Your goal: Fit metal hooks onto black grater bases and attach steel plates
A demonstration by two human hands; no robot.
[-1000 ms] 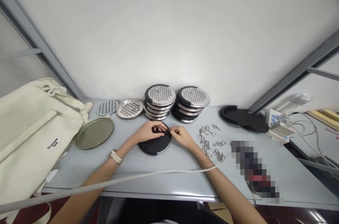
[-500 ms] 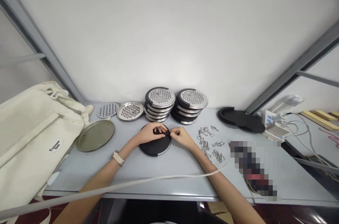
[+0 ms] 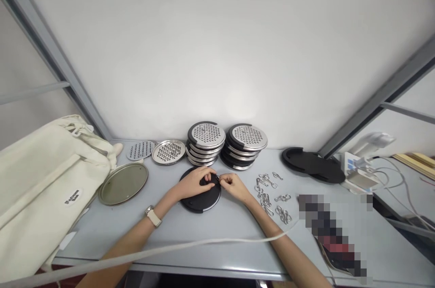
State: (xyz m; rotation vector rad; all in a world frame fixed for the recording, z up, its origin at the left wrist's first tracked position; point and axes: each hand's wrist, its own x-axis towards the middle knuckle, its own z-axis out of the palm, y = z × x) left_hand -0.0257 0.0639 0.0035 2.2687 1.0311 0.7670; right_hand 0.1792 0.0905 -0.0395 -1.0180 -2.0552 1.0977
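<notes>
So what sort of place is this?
Possibly a dorm or shared-room desk used as a small workbench: a grey desk against a plain wall, flanked by metal posts, with a cream bag at the left and stacked grater discs.

Pale-strapped wristwatch point(image 3: 154, 217) — left wrist point(image 3: 166, 205)

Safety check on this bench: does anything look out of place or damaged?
The white cable looks odd: it crosses in front of both forearms, possibly in the way of the left hand and right hand at the black disc. I see nothing spilled or damaged; the pixelated patch hides what lies there.
</notes>
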